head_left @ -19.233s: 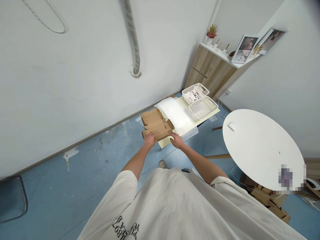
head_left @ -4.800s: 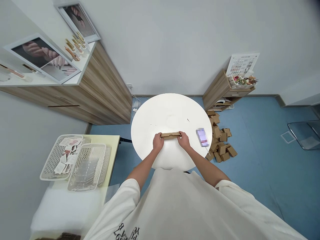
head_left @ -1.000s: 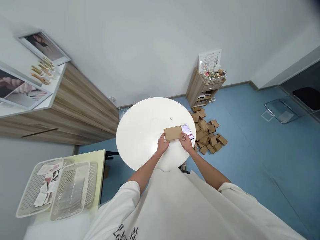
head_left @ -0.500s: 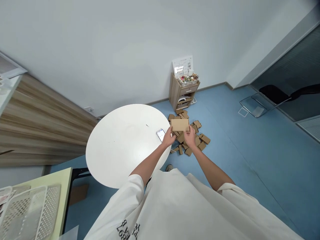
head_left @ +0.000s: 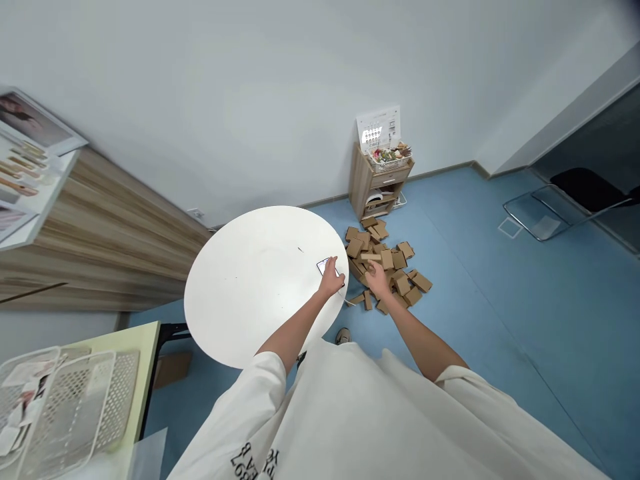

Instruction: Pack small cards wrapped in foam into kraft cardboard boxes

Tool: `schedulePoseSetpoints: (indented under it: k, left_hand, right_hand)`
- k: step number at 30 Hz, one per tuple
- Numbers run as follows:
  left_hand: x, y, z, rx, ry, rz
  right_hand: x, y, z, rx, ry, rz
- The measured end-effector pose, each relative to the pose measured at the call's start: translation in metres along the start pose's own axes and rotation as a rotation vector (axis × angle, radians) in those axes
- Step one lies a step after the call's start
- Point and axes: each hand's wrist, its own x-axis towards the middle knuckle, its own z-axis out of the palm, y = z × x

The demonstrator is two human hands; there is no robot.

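Head view: made-up cartons (head_left: 401, 284) heap the floor (head_left: 465, 267), remainder unseen; our left hand (head_left: 331, 280), fingers spread, covers a phone (head_left: 321, 266); grip indistinct in our right hand (head_left: 378, 279).

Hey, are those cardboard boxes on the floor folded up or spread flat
Folded up: the visible cardboard boxes have blocky shapes with distinct tops and sides.

We stretch both arms (head_left: 295, 327) forward, our left hand (head_left: 331, 279) loosely spread, our right hand (head_left: 377, 279) half curled, apart from it.
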Motion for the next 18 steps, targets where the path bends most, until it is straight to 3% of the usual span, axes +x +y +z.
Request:
schedulePoseSetpoints:
  k: [9, 18]
  left_hand:
    - [-0.029, -0.028, -0.051, -0.049, 0.104, -0.147]
    - [-0.089, -0.059, -0.118, -0.078, 0.261, -0.253]
  right_hand:
    - [0.006, -0.007, 0.040, 0.022, -0.101, -0.025]
    - [-0.006, -0.045, 0.126, 0.015, -0.289, -0.115]
